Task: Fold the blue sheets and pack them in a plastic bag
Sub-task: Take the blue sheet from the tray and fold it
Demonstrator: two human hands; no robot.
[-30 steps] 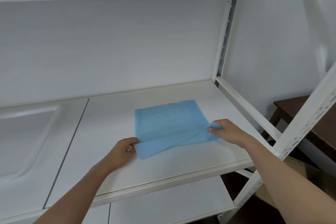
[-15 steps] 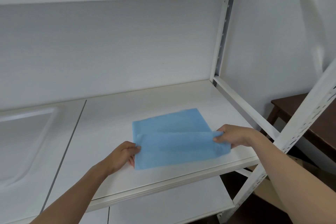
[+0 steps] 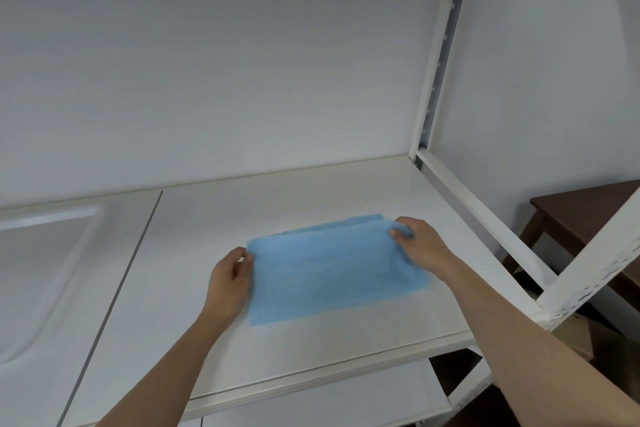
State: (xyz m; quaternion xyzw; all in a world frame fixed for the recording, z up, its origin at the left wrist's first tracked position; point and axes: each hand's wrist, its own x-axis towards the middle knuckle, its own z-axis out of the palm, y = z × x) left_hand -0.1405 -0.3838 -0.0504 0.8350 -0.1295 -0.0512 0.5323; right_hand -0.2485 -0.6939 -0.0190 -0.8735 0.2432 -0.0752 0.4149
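Observation:
A blue sheet lies on the white shelf board, its near half folded over toward the back so that two layers show at the far edge. My left hand pinches the sheet's far left corner. At the far right corner my right hand grips the folded layer, fingers curled over its edge. No plastic bag is in view.
A white upright post and a slanted rail bound the shelf on the right. A dark wooden table stands beyond the rack. A white moulded panel lies at the left. A lower shelf shows beneath.
Both hands carried the sheet's near edge up and over toward the back, folding it in half. The hands now sit at the far corners.

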